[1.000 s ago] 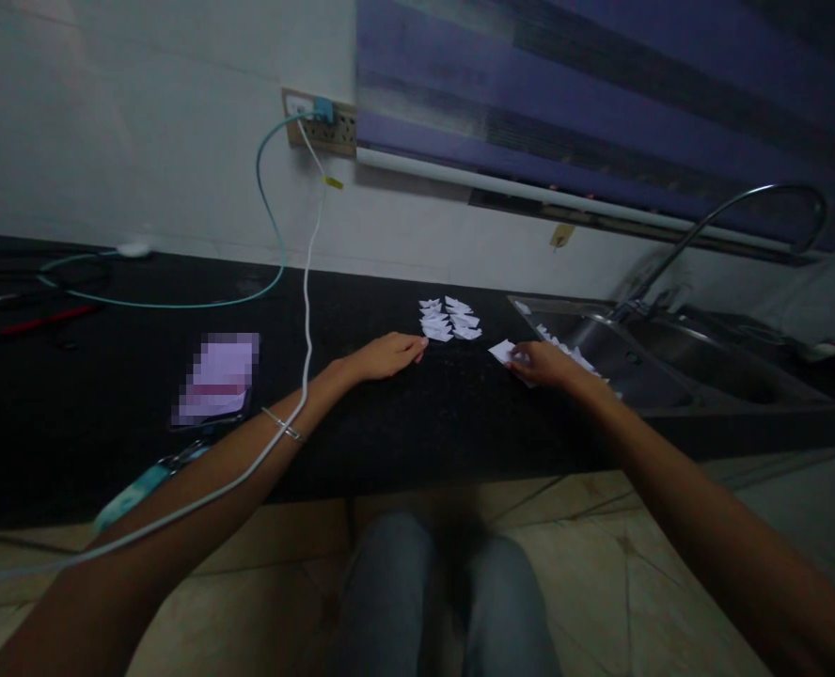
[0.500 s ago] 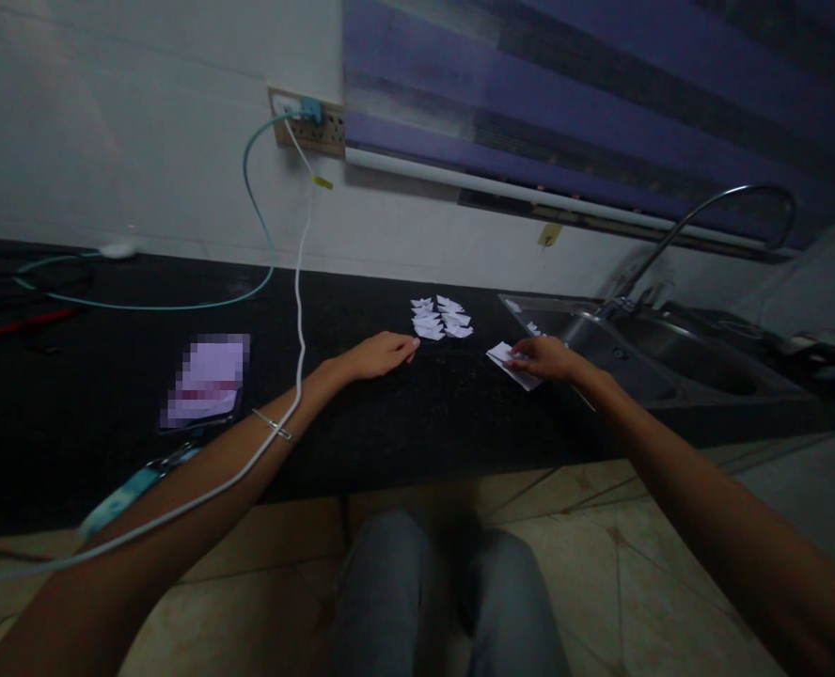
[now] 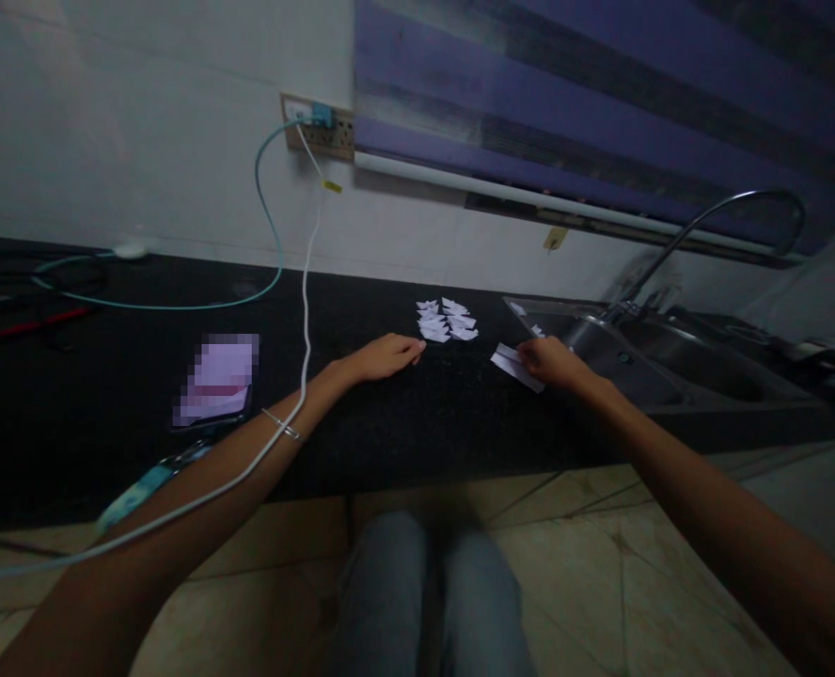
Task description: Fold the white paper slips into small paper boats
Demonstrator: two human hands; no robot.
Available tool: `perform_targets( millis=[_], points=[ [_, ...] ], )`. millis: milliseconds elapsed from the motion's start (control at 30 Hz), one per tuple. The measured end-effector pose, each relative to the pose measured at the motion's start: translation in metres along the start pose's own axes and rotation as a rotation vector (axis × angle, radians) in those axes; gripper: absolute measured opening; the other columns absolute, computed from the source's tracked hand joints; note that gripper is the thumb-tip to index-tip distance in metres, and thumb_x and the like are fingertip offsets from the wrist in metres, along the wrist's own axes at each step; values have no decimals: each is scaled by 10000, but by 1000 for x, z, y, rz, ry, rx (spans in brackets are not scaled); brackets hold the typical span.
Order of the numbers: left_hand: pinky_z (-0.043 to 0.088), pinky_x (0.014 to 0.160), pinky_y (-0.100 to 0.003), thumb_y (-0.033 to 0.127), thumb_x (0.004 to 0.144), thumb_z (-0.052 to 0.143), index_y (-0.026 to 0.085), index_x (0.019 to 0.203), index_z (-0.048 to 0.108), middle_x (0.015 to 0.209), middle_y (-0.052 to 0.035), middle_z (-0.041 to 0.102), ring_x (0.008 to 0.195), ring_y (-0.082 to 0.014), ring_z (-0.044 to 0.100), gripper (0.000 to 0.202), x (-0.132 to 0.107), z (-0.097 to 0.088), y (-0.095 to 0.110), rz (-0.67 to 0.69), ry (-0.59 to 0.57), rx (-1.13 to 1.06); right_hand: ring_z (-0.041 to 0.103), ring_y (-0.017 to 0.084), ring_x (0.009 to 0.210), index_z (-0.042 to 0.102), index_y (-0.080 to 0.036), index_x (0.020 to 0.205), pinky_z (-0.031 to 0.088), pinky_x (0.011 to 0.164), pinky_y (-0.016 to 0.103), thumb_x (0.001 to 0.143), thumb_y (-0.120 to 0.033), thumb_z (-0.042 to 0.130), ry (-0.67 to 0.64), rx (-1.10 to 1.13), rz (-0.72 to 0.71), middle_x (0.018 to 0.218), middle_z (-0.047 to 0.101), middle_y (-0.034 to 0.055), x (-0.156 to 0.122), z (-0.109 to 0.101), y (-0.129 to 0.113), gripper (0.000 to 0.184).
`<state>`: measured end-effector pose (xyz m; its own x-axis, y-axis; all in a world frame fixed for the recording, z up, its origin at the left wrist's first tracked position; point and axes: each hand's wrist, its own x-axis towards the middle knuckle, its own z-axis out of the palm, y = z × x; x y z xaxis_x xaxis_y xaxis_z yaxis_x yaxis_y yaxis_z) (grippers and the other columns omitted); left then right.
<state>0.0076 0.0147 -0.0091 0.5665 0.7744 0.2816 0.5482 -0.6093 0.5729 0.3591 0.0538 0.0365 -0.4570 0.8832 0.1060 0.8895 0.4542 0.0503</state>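
Note:
My right hand [image 3: 548, 361] pinches a white folded paper [image 3: 509, 365] at its right end, near the sink's left edge. The paper lies low over the black countertop [image 3: 403, 432]; whether it is one sheet or a small stack I cannot tell. Several small folded white paper pieces [image 3: 434, 329] with pointed ends, like little boats, sit in two columns toward the wall. Just left of them, my left hand [image 3: 389, 356] rests on the counter with its fingers curled in and nothing visible in them.
A phone with a blurred screen [image 3: 220, 376] lies on the left, with a teal strap [image 3: 135, 494] below it. A white cable [image 3: 306, 310] runs from the wall socket [image 3: 319, 132] across my left forearm. The double sink [image 3: 593, 362] and tall faucet [image 3: 671, 240] stand right.
My right fingers have shifted on the paper, which now shows as a narrower, flatter strip with a fold line. My left hand stays put; the view has moved slightly.

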Motion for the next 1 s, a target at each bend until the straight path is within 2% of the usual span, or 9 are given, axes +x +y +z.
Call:
perform_targets(
  millis=[100, 200, 400, 500, 567, 667, 800, 900, 1000],
  points=[
    [370, 642, -267, 404, 1003, 304, 171, 755, 573, 684, -24, 572, 642, -142, 523, 433, 0, 0, 2, -7, -1, -12, 688, 230, 753, 770, -138, 871, 423, 633, 298, 796, -96, 562, -16, -29, -1, 883, 755, 152, -1, 0, -1, 225],
    [368, 634, -264, 392, 998, 324, 170, 736, 570, 676, -25, 572, 641, -142, 526, 422, -1, 0, 4, -10, 4, -29, 667, 215, 683, 764, -139, 807, 395, 585, 295, 812, -173, 596, -12, -10, -19, 788, 743, 132, -1, -1, -2, 171],
    [375, 644, -265, 399, 994, 357, 180, 736, 588, 693, -24, 586, 652, -143, 524, 409, -3, -1, 8, -3, 20, -51, 642, 192, 643, 766, -142, 832, 395, 582, 299, 868, -352, 595, -67, 179, -26, 767, 744, 112, 3, -3, 2, 273],
    [396, 665, -270, 432, 1001, 341, 185, 777, 602, 726, -33, 592, 681, -148, 531, 424, -1, 2, 4, -13, 64, -99, 617, 190, 620, 754, -133, 852, 391, 586, 316, 892, -334, 542, 18, 210, -38, 741, 723, 117, 8, -14, 2, 296],
    [400, 626, -267, 479, 1013, 286, 183, 810, 603, 695, -31, 572, 627, -140, 513, 479, 3, 6, -1, -62, 98, -215, 612, 192, 641, 742, -128, 883, 415, 611, 325, 889, -315, 532, 113, 280, -71, 761, 715, 118, 13, -26, -6, 281],
    [344, 486, -253, 557, 1012, 141, 179, 831, 577, 567, -2, 502, 448, -111, 433, 605, 10, 9, -10, -204, 116, -492, 641, 201, 756, 718, -139, 946, 475, 676, 326, 868, -305, 563, 153, 580, -180, 887, 725, 110, 20, -44, -35, 240],
    [251, 408, -234, 659, 972, 171, 159, 924, 617, 639, -60, 615, 476, -114, 538, 672, 16, 6, -19, -280, 121, -761, 648, 194, 816, 710, -154, 921, 507, 731, 323, 838, -305, 622, 163, 886, -352, 885, 717, 67, 28, -51, -97, 193],
    [285, 413, -222, 697, 952, 174, 131, 958, 665, 611, -84, 631, 528, -132, 570, 749, 18, 1, -21, -263, 38, -879, 651, 186, 836, 721, -163, 907, 509, 766, 323, 831, -281, 634, 182, 930, -456, 888, 716, 49, 34, -38, -141, 165],
    [365, 454, -227, 683, 961, 166, 107, 979, 687, 631, -105, 656, 564, -151, 584, 777, 20, -3, -21, -267, -92, -943, 636, 161, 692, 715, -172, 974, 509, 662, 308, 865, -283, 587, 178, 973, -410, 826, 708, 41, 40, -14, -168, 201]
  ],
)
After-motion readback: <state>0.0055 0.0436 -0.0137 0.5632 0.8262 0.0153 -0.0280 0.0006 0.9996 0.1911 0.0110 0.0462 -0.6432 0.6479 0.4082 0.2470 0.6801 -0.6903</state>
